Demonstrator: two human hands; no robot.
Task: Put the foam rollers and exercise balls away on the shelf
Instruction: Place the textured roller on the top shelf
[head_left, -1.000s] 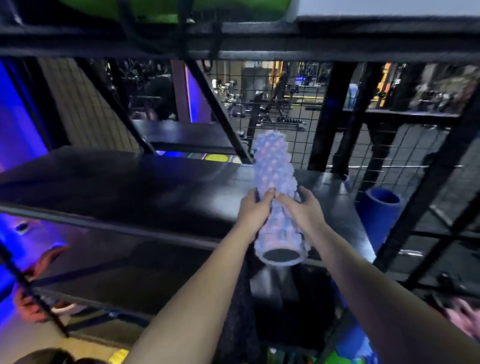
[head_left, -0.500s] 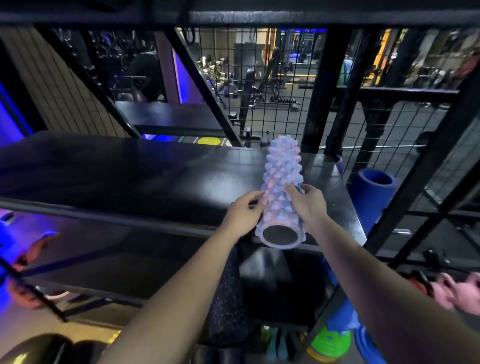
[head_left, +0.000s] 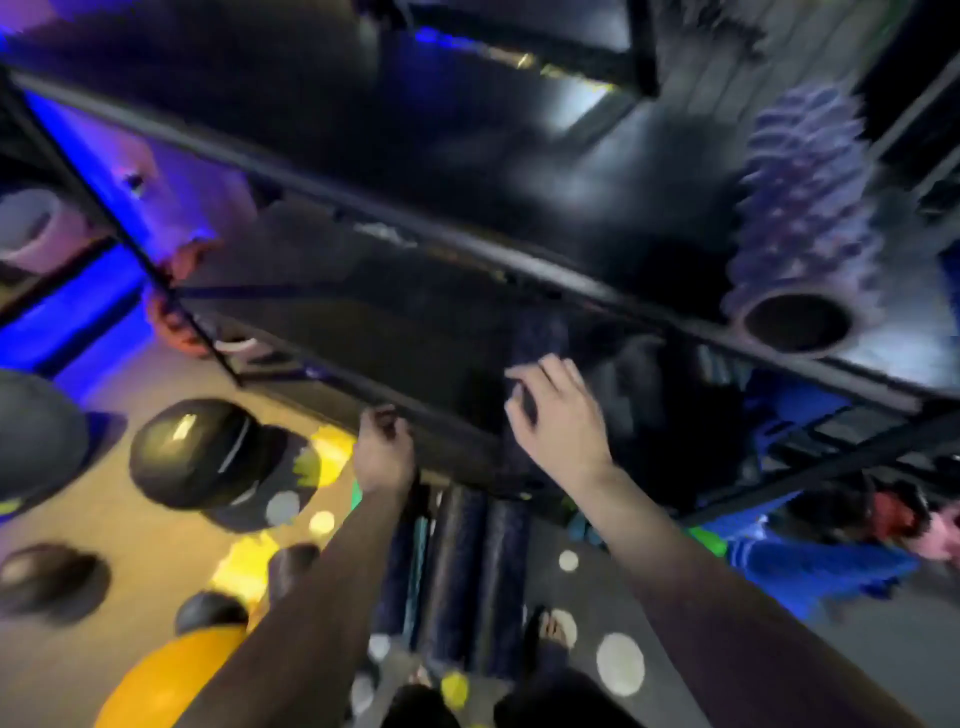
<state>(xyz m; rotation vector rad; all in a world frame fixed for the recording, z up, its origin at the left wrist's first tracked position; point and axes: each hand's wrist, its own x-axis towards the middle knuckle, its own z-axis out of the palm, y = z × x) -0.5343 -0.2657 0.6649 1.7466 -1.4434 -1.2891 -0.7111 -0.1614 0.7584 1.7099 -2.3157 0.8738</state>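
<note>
The pale purple spiky foam roller (head_left: 802, 218) lies on the black shelf board (head_left: 519, 171) at the upper right, hollow end toward me, with neither hand on it. My right hand (head_left: 558, 421) hovers below that shelf, fingers spread, in front of a dark roller (head_left: 537, 332). My left hand (head_left: 384, 449) is beside it at the lower rail, fingers curled and holding nothing I can make out. Several dark foam rollers (head_left: 454, 571) lie on the floor under my arms. A black exercise ball (head_left: 192, 452) rests on the floor to the left. The frame is motion-blurred.
More balls sit on the floor at left: a big dark one (head_left: 31, 436), a small dark one (head_left: 49, 577) and an orange one (head_left: 171, 675). Blue gear (head_left: 815, 566) is piled at the lower right. Black frame bars (head_left: 363, 213) cross the view.
Both hands have let go of the spiky roller, which now lies on the shelf. The hands have dropped below the shelf and my view has swung down toward the floor.
</note>
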